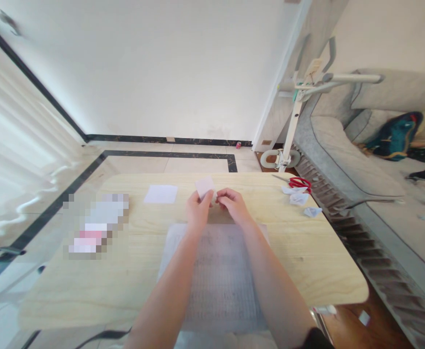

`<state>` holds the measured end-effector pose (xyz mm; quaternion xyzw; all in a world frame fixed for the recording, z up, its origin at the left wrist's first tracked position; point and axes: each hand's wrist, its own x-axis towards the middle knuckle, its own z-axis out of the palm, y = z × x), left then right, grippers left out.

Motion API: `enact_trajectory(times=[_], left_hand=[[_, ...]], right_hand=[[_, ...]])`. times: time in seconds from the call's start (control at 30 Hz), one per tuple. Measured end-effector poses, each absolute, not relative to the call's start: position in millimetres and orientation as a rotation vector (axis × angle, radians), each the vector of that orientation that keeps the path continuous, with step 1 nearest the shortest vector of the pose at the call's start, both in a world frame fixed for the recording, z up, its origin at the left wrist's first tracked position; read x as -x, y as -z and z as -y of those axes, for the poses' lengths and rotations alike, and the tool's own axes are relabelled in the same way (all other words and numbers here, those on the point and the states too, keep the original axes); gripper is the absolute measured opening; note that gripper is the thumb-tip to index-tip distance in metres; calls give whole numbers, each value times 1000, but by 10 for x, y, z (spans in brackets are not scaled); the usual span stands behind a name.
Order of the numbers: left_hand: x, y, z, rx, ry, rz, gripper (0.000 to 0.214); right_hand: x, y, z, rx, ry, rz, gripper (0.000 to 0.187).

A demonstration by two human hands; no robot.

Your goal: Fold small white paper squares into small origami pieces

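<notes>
Between my hands, above the far half of the wooden table (125, 291), is a small pale piece of paper (205, 185). My left hand (199, 208) pinches its lower part between thumb and fingers. Close beside it, my right hand (232, 203) has its thumb and fingers curled together near the paper's lower right corner; whether it grips the edge cannot be made out. A white sheet of paper (161, 194) lies flat to the left. Below my forearms rests a large printed sheet (221, 276).
Red-handled scissors (299, 183) lie at the table's far right, with several folded white papers (298, 198) beside them. A blurred-out pile (99, 223) sits on the left. Beyond the right edge stand a grey sofa (357, 169) and a white exercise frame (292, 121).
</notes>
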<state>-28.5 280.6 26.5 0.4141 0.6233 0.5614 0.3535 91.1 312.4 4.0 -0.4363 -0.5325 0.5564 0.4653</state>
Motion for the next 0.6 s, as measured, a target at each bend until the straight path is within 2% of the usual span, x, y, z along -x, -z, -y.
enact_trajectory(times=[0.6], left_hand=[[294, -276, -2803, -1054, -1473, -1586, 23]], right_hand=[[-914, -38, -3126, 1064, -1339, 1354, 7]])
